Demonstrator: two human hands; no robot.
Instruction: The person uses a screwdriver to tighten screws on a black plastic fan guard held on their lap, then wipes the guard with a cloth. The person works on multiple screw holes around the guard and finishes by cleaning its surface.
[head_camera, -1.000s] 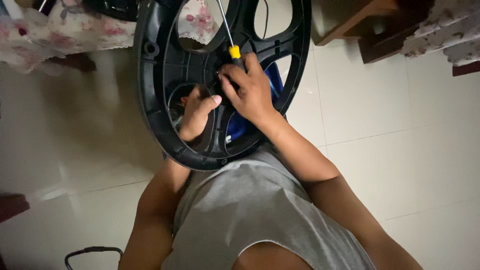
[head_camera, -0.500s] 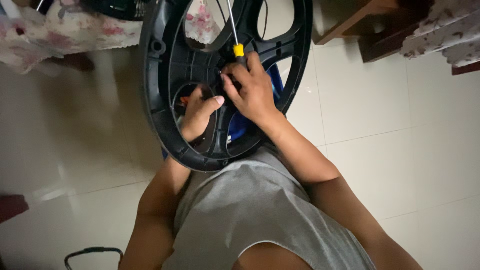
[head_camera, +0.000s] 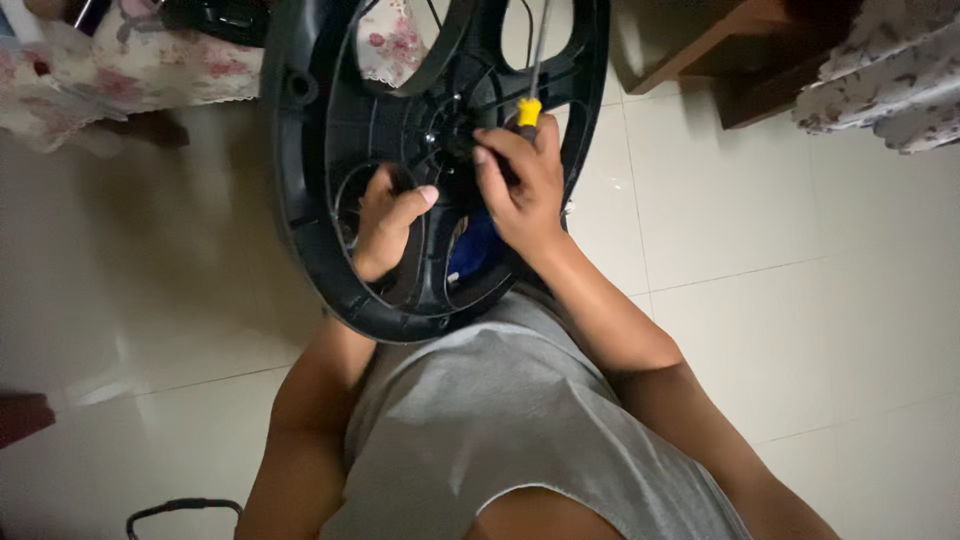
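A large round black plastic frame (head_camera: 320, 250) with spokes and openings stands tilted in front of me, its lower rim against my grey shirt. My left hand (head_camera: 385, 222) grips one spoke of the frame from inside, thumb up. My right hand (head_camera: 520, 185) is closed around a screwdriver (head_camera: 530, 95) with a yellow and black handle, its metal shaft rising toward the top edge. The fingers rest at the frame's central hub (head_camera: 450, 130). Something blue (head_camera: 475, 245) shows behind the frame, under my right hand.
Pale glossy floor tiles (head_camera: 780, 220) surround me. Floral cloth (head_camera: 120, 70) hangs at the top left and more floral cloth (head_camera: 890, 80) at the top right. A brown wooden piece of furniture (head_camera: 730, 45) stands at the top. A thin dark wire loop (head_camera: 180, 508) lies at the bottom left.
The frame has shifted slightly right and up in view. My left hand slid a little along the spoke; my right hand stays on the screwdriver at the hub.
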